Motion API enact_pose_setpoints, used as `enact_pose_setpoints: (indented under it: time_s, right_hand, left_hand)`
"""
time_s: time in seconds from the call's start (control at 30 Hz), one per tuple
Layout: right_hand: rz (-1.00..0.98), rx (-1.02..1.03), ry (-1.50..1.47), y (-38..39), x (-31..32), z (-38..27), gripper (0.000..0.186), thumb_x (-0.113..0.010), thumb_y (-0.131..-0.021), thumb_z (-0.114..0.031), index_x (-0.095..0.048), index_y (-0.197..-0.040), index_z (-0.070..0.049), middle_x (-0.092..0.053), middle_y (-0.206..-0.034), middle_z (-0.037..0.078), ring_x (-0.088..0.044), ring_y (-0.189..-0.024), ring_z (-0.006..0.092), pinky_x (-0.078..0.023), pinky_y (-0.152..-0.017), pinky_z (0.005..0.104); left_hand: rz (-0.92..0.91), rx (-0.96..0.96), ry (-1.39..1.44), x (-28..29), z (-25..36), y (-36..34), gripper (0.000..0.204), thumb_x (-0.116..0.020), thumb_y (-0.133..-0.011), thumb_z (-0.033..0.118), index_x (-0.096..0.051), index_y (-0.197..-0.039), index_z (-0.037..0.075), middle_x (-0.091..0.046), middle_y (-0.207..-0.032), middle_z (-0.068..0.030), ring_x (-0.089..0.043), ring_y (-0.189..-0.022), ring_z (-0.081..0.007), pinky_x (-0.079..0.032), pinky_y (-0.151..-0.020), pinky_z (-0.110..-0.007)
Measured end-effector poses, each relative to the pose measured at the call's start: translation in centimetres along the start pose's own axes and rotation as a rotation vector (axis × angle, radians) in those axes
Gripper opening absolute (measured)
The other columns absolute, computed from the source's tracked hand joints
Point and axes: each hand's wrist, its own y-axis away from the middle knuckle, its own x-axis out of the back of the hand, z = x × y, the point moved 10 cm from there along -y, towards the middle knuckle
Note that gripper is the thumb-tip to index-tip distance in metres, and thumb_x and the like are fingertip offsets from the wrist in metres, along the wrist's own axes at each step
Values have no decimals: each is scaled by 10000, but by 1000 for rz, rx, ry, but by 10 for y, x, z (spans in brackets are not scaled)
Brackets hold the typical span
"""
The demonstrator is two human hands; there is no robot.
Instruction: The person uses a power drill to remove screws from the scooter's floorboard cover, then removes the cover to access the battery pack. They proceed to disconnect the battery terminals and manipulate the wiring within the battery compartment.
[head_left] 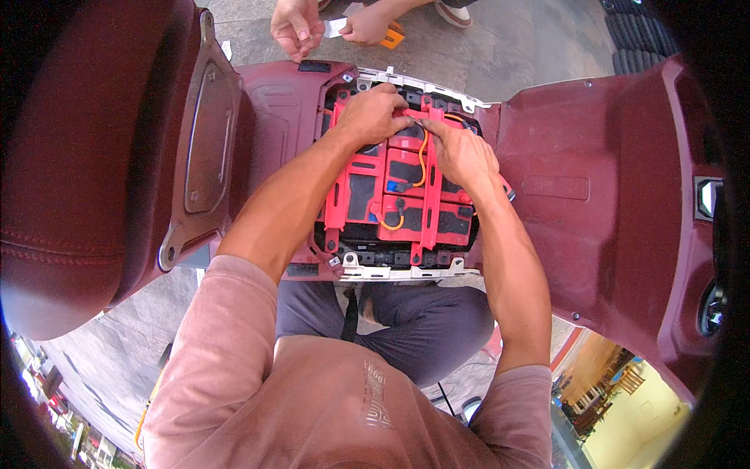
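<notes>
My left hand (373,116) reaches over the far side of an open battery compartment, fingers curled and thumb pressed in. What its fingers pinch is too small to make out. Close beside it, my right hand (466,158) has its fingers bent and its index finger extended toward the left fingertips. The upper end of an orange cable (424,160) runs up to this spot; the fingers partly hide it. Below lie several red-and-black batteries (405,171) with blue connectors, crossed by a red bracket (430,205). A shorter orange cable (392,226) loops on a nearer battery.
Maroon scooter bodywork (555,187) surrounds the compartment, with a seat (70,180) raised at left. White frame edges (406,273) line its near and far sides. Across from me, another person's hands (366,25) hold white paper and an orange item (393,36).
</notes>
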Motion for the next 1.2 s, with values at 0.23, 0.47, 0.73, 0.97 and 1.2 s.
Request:
enact_pose_setpoints:
  time_s: [0.23, 0.47, 0.73, 0.97, 1.2]
  right_hand:
    - [33, -49, 31, 5, -3, 0, 394, -465, -916, -177, -603, -1271, -273, -685, -959, 236, -678, -894, 405, -535, -779, 518]
    - [216, -32, -161, -21, 16, -23, 355, -479, -925, -202, -598, -1259, -221, -668, -951, 275, -651, -900, 455, -514, -781, 554]
    - [211, -108, -267, 11, 13, 25, 370, -493, -936, -235, -580, -1294, -259, -653, -1064, 245, -619, -994, 447, -495, -850, 527]
    - [224, -194, -340, 45, 8, 44, 360, -524, -934, -184, -593, -1287, -189, -645, -1103, 237, -608, -1054, 417, -495, -878, 467]
    - [274, -153, -370, 51, 5, 46, 353, -522, -918, -212, -611, -1259, -229, -650, -1075, 241, -617, -1017, 426, -495, -874, 509]
  left_hand:
    - [21, 3, 18, -3, -3, -3, 294, -710, -801, 323, -735, -936, 63, -662, -960, -125, -645, -889, -332, -520, -774, -425]
    - [67, 48, 35, 3, -9, -4, 287, -707, -797, 331, -734, -895, 63, -664, -917, -149, -646, -856, -343, -520, -754, -439]
    - [-7, 61, 66, -5, -11, -12, 252, -678, -813, 312, -743, -879, 78, -673, -889, -135, -651, -868, -337, -522, -775, -429]
    - [-98, -88, -211, -12, 17, -18, 234, -593, -859, 237, -685, -820, 25, -661, -919, -174, -660, -855, -375, -536, -757, -464]
    - [-450, -280, -534, -31, 50, -32, 173, -624, -788, 134, -699, -846, -11, -693, -878, -229, -693, -851, -383, -570, -746, -441]
